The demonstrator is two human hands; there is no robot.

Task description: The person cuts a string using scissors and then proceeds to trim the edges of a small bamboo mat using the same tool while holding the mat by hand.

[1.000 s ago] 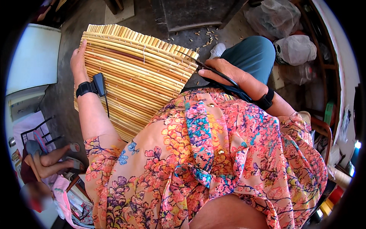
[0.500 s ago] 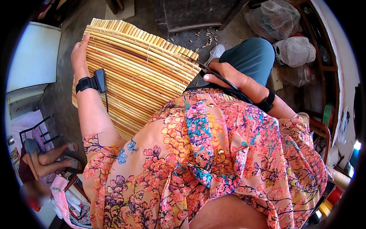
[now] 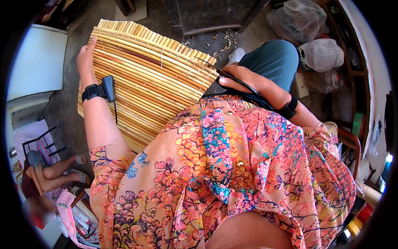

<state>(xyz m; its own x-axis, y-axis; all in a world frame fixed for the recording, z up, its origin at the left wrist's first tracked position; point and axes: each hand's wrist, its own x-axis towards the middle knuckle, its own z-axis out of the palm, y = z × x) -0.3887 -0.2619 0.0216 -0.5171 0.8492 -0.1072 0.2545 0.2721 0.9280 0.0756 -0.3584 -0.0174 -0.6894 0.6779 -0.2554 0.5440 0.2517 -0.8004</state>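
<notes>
Pretty cluttered spot: plastic bags (image 3: 309, 25) up top right, little wood bits (image 3: 219, 39) scattered on the floor (image 3: 166, 18), a white cabinet (image 3: 37, 58) off to the left. The bamboo mat (image 3: 145, 79) lies tilted across the person's lap, over a blue-trousered knee (image 3: 273, 58). Left hand (image 3: 86, 58) wraps its grip around the mat's left edge. Right hand (image 3: 244, 79) pinches the right edge, fingers curled nearly closed, with a black cord (image 3: 242, 83) running over it.

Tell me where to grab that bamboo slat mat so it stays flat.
Probably by its two opposite side edges, as now: the left hand holds the far left edge of the bamboo slat mat and the right hand its right edge. The slats run across from hand to hand, so gripping their ends should keep the tied sheet from rolling up.
</notes>
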